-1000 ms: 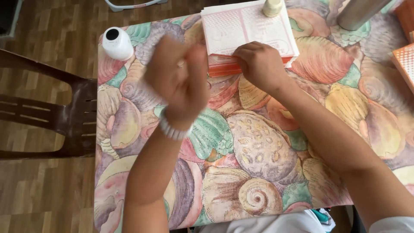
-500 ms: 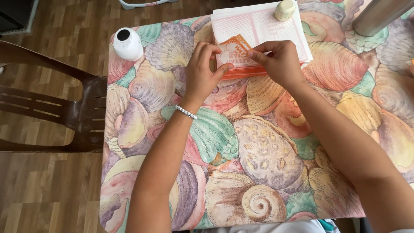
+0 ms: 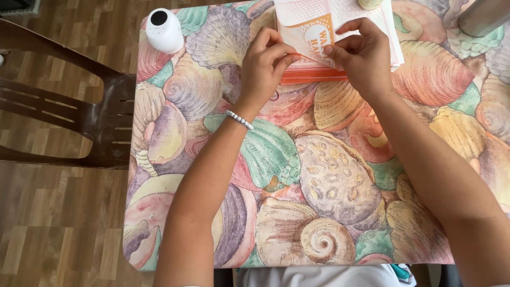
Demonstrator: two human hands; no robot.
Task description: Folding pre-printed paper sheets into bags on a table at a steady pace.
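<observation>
Nearest the viewer, both forearms extend over a tabletop (image 3: 329,180) covered in a seashell-print cloth of pink, green and tan. A white beaded bracelet (image 3: 239,119) circles the left wrist.

Further out, the left hand (image 3: 265,69) has its fingers pinched on the left lower corner of an orange-and-white paper sachet (image 3: 313,33). The right hand (image 3: 364,56) pinches the same sachet at its right side, thumb and forefinger closed on the edge. The sachet is raised slightly off the surface, held between the two hands. What it contains cannot be told.

Directly beneath the sachet lies an orange flat item (image 3: 313,75), only its near edge visible, with white dotted paper (image 3: 385,29) on top of it.

At the far left corner stands a small white rounded device with a dark circular top (image 3: 163,29). At the far edge, a pale cylindrical cap (image 3: 370,3) is partly cropped. At the far right, a metal cylindrical container (image 3: 484,16) is tilted in view; its contents are not visible.

Left of the tabletop stands a dark brown plastic chair (image 3: 69,114) on a wood-pattern floor (image 3: 58,223).
</observation>
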